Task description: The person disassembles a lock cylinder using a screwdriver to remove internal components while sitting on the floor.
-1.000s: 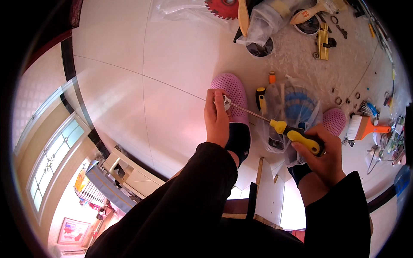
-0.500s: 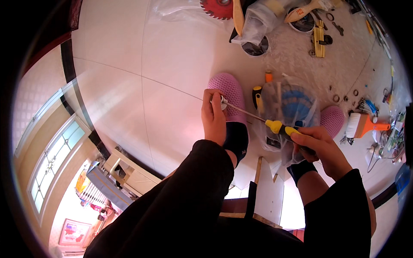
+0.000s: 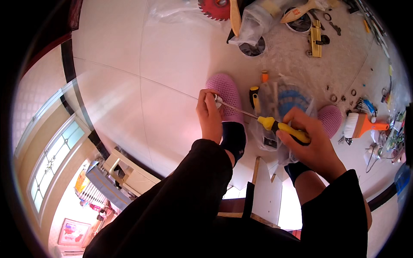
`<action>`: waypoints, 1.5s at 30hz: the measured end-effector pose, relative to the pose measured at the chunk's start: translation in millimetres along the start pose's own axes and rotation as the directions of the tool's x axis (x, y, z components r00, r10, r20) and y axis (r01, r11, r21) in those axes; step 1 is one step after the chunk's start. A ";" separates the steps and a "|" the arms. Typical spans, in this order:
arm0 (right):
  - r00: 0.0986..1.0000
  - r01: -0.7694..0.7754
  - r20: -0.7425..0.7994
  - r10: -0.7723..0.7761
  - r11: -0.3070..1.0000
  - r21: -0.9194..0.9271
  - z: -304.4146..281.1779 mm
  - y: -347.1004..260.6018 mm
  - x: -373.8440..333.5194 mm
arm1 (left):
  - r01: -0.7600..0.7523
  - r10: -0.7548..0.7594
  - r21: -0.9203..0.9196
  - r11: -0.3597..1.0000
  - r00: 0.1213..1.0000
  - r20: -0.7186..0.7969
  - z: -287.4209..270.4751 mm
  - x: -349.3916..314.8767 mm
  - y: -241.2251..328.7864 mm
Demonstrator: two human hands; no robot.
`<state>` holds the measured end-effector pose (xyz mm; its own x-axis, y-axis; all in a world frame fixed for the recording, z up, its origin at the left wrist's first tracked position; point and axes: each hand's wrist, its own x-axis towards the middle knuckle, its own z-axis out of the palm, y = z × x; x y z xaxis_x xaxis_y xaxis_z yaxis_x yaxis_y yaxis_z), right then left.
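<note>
1. The left hand (image 3: pixel 209 115) is closed around a small silvery metal part (image 3: pixel 218 100), pinching it between thumb and fingers above the tiled floor (image 3: pixel 172 56).
2. The right hand (image 3: pixel 313 142) wraps its grip shut around the yellow and black handle of a screwdriver (image 3: pixel 282 127).
3. The screwdriver's thin steel shaft runs up and to the left from the handle, and its tip meets the small metal part in the left hand.
4. Both hands are held over the person's feet, which wear pink knitted slippers; the left slipper (image 3: pixel 226 92) lies just under the left hand, and the right slipper (image 3: pixel 330 119) shows just beyond the right hand.
5. Between the slippers, under the shaft, a clear plastic bag (image 3: pixel 284 96) lies on the floor with a blue ribbed thing inside it.
6. A second yellow and black tool (image 3: pixel 254 96) lies beside that bag, next to the left slipper.
7. Near the right edge of the floor lies a brush with an orange handle (image 3: pixel 363 126).
8. Toward the far edge of the floor lie a red circular saw blade (image 3: pixel 214 8) and a brass lock piece (image 3: pixel 316 41).
</note>
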<state>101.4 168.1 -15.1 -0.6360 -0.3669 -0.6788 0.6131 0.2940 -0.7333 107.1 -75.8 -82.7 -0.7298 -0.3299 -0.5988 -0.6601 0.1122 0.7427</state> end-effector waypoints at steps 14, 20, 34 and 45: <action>0.805 0.452 0.292 -0.517 0.215 -0.866 -0.2 -23.2 3.8 | 0.025 -0.025 -0.006 1.000 1.000 0.001 -1.6 2.4 -6.4; 0.953 0.300 0.094 -0.289 0.842 -0.448 -1.5 -16.6 14.0 | -0.022 0.022 0.106 0.994 1.000 -0.002 -1.7 4.1 -5.0; 0.698 -0.716 0.621 0.357 0.391 0.579 -10.7 6.9 -1.3 | -0.050 0.048 0.046 0.998 0.998 0.048 4.2 -2.2 -6.8; 0.999 -0.046 0.004 0.046 0.999 -0.006 -0.9 -2.3 0.6 | -0.088 0.079 0.218 0.972 0.996 0.050 -4.6 0.3 -5.5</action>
<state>99.2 168.0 -13.9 -0.6056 -0.3566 -0.7114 0.6384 0.3160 -0.7019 111.4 -80.8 -85.6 -0.7879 -0.2729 -0.5521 -0.6158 0.3426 0.7095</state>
